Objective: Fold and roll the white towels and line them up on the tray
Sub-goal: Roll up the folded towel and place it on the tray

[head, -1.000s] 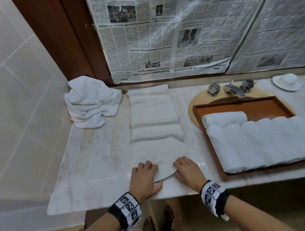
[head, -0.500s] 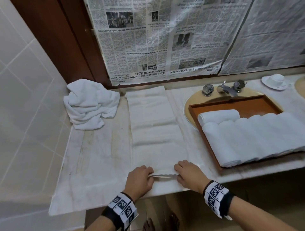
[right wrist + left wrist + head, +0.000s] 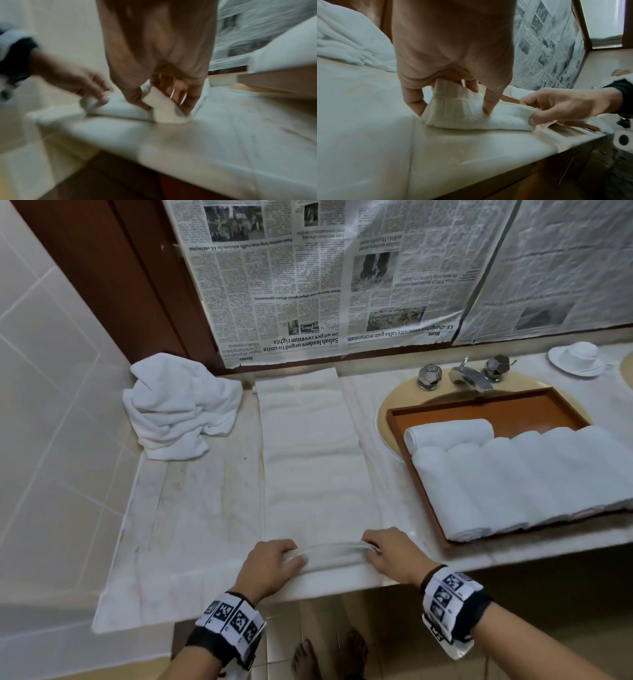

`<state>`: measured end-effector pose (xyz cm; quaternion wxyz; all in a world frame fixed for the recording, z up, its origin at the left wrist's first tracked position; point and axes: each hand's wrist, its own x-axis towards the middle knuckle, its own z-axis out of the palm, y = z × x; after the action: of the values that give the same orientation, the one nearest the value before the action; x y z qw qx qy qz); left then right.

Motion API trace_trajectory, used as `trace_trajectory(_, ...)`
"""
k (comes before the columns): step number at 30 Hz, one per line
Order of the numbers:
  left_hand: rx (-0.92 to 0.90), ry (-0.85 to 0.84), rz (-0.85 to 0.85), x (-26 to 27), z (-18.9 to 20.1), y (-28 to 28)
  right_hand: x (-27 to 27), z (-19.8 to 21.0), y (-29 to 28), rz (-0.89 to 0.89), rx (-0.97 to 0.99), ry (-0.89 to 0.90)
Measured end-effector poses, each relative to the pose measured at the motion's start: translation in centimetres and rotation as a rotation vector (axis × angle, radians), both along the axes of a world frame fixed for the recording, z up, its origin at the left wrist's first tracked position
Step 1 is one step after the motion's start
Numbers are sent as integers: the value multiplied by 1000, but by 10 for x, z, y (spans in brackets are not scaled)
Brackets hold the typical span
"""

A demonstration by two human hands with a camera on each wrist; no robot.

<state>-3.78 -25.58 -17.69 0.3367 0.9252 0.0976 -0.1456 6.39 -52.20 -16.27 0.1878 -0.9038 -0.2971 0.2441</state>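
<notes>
So the person is standing at the marble counter [image 3: 191,525] with a long folded white towel [image 3: 315,460] laid out flat, running from the front edge back toward the wall. Both hands are working the near end of it, which is curling up into the first little turn of a roll. The left hand [image 3: 270,563] is pinching the left corner of that turned-up edge, fingers curled over the top and thumb tucked behind; the left wrist view is showing this nicely, with fingertips [image 3: 488,109] digging into the terry. The right hand [image 3: 394,553] is doing the same at the right corner, fingers curled and gripping the fold, though the right wrist view is pretty blurry.

Off to the right, a brown wooden tray [image 3: 486,405] is sitting over the sink basin [image 3: 387,405], and it's holding a row of rolled white towels [image 3: 534,477] lying side by side, touching each other, plus one more roll [image 3: 448,431] lying crosswise behind them. At the back left of the counter, a crumpled pile of unfolded white towels [image 3: 178,405] is sitting near the corner. Newspaper sheets [image 3: 308,275] are covering the wall behind, the chrome faucet [image 3: 469,374] is poking out behind the tray, and a white cup on a saucer [image 3: 577,358] is sitting at the far right.
</notes>
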Motion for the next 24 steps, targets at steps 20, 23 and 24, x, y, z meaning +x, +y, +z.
trace_trajectory(20, 476, -351, -148, -27, -22, -16, -21, -12, 18, 174, -311, -460)
trace_trajectory(23, 491, -340, -156, -20, -18, -19, -24, -16, 26, 137, -330, -443)
trace_trajectory(24, 493, -324, -151, -16, -16, -21, -24, -16, 27, 129, -315, -441)
